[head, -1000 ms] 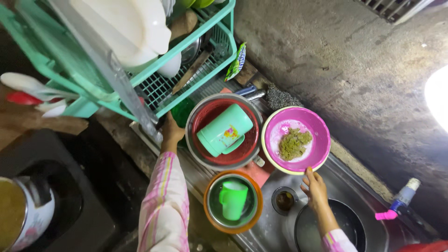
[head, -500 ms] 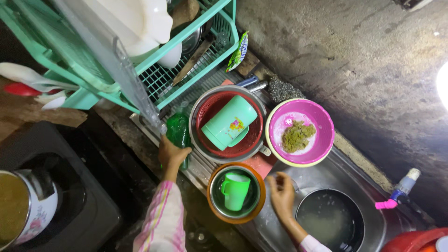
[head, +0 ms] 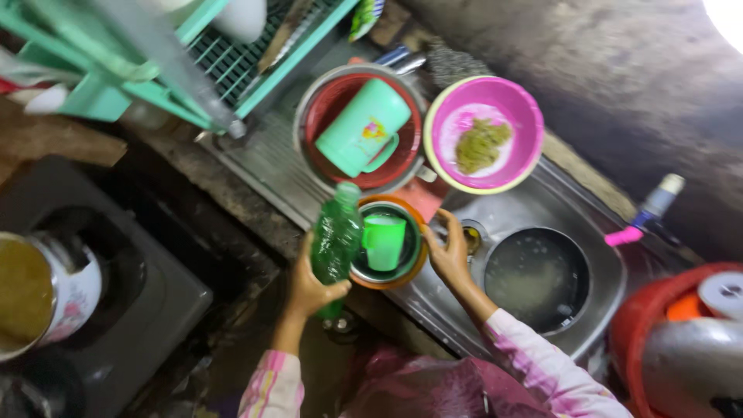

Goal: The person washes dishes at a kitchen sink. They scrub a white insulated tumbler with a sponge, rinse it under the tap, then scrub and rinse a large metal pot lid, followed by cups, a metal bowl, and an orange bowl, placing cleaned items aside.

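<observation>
My left hand (head: 309, 290) had its fingers wrapped around a green plastic bottle (head: 336, 236), held upright just left of the orange-rimmed bowl (head: 385, 276). My right hand (head: 450, 255) rested open-fingered on that bowl's right edge. Beyond the bowl sat a red basin (head: 329, 108) holding a mint jug (head: 360, 128), with a pink bowl (head: 517, 116) beside it.

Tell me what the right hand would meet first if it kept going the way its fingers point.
Probably the rim of the orange bowl holding the green cup; the right hand looks almost against it, though depth is unclear.
</observation>
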A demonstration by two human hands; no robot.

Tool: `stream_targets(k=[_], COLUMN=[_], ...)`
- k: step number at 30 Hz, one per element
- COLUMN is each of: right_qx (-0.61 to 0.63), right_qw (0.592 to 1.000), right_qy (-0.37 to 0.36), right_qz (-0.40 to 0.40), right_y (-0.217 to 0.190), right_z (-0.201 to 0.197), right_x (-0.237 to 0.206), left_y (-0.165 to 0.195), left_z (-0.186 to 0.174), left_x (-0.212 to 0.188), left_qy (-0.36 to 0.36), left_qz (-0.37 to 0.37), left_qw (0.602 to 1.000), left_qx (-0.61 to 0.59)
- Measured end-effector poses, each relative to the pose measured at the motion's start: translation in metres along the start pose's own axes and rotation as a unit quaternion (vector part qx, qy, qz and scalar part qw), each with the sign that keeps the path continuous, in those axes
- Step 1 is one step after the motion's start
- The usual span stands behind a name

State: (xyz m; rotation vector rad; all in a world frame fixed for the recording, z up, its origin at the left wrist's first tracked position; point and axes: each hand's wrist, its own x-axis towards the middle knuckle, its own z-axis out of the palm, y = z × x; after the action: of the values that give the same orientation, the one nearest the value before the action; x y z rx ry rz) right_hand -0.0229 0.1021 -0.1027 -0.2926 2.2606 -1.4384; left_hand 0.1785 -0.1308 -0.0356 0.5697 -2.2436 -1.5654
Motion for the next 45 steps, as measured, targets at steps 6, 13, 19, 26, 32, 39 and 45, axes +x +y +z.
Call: stream_targets(k=[6,13,19,26,32,39,45], right_qx=[0.524,0.728,0.72,0.706,0.699,0.689,0.55], right_qw=[0.779,0.604,0.646,0.656,0.666,0.691,0.831], right_qy=[-0.288,-0.267,-0.101,-0.061,-0.043,-0.06,-0.076], right_qz=[0.189,0.185,0.233,0.26,0.259,0.208,0.013], right_y=[-0.061,-0.054,-0.045,-0.042,-0.039,-0.041,-0.071], right_z=[-0.045,-0.072,-0.054,-0.046,-0.048,-0.053,-0.072], right_x=[-0.003,0.045,0.093,0.113,0.116,0.108,0.086], left_y=[0.058,0.108,0.12,0.114,0.11,0.099,0.077], left_z=[0.069,0.136,0.151,0.153,0.157,0.152,0.141], left_x=[0.015,0.109,0.174,0.196,0.194,0.191,0.178], left_qy=[-0.265,-0.322,-0.314,-0.36,-0.347,-0.353,-0.353], left_qz=[-0.22,-0.432,-0.449,-0.448,-0.442,-0.448,-0.332], left_qw=[0.83,0.632,0.626,0.601,0.588,0.631,0.828], left_qx=[-0.439,-0.557,-0.555,-0.555,-0.582,-0.525,-0.284])
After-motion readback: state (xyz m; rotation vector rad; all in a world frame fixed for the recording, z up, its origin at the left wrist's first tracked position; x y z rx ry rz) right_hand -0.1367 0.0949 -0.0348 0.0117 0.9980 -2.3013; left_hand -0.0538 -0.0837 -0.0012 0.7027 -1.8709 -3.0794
